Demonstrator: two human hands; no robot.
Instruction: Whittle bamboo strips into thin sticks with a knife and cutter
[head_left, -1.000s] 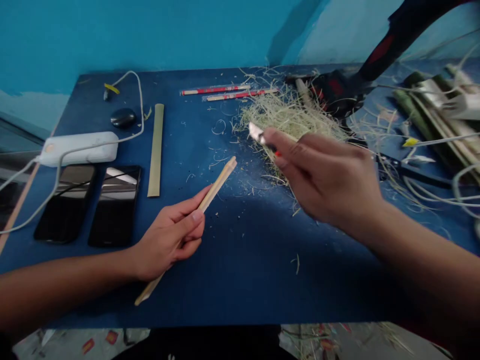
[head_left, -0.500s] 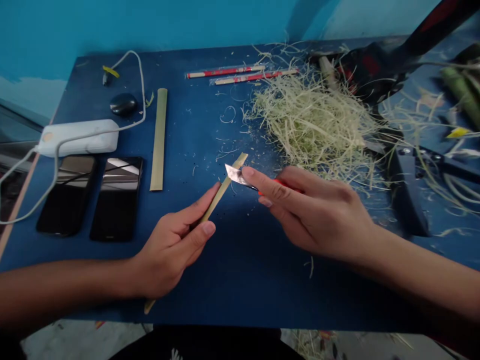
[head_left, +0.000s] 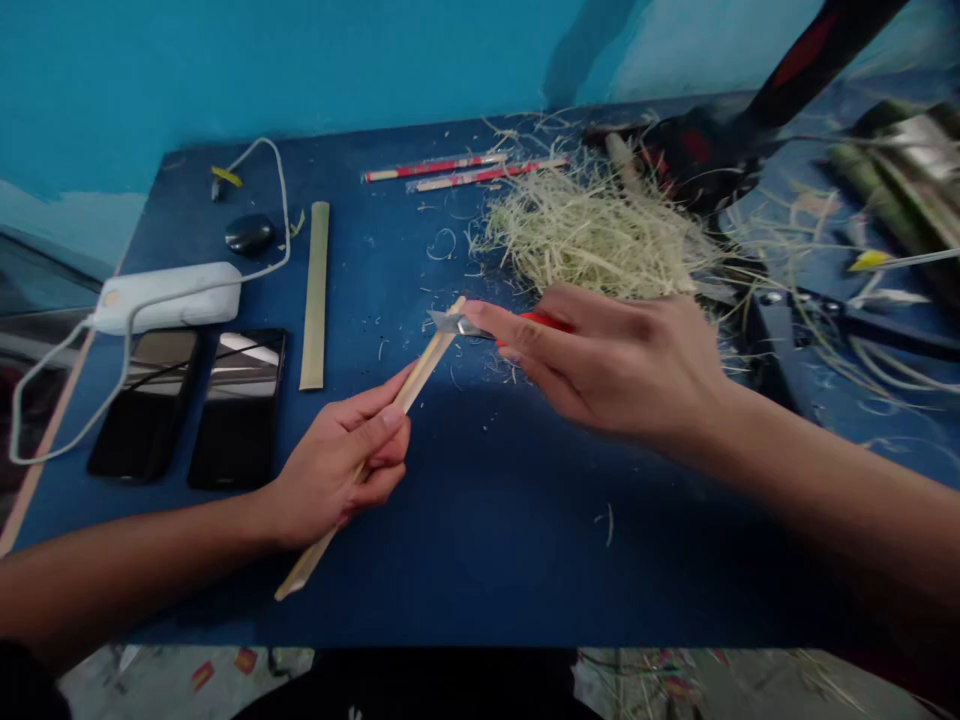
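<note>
My left hand [head_left: 341,460] is closed round a narrow bamboo strip [head_left: 426,368], which slants from lower left to upper right. Its lower end sticks out below the wrist. In my right hand [head_left: 600,350] is a red-handled utility knife [head_left: 448,322], gripped with the thumb or a finger close to the blade. The blade lies across the upper end of the strip; whether it cuts in cannot be made out. Left of the hands, a wider bamboo slat [head_left: 315,295] lies flat on the blue table [head_left: 480,560].
A heap of pale shavings [head_left: 592,235] is behind my right hand, with a dark power tool [head_left: 697,150] beyond it. Wrapped chopsticks [head_left: 450,172] lie at the back. Two phones [head_left: 236,410], a white power strip [head_left: 169,295] and a black mouse [head_left: 250,234] are on the left.
The strip has turned in my left hand, showing a paler face, and its lower end is more exposed. My right hand has moved up and left, bringing the blade nearer the strip's tip.
</note>
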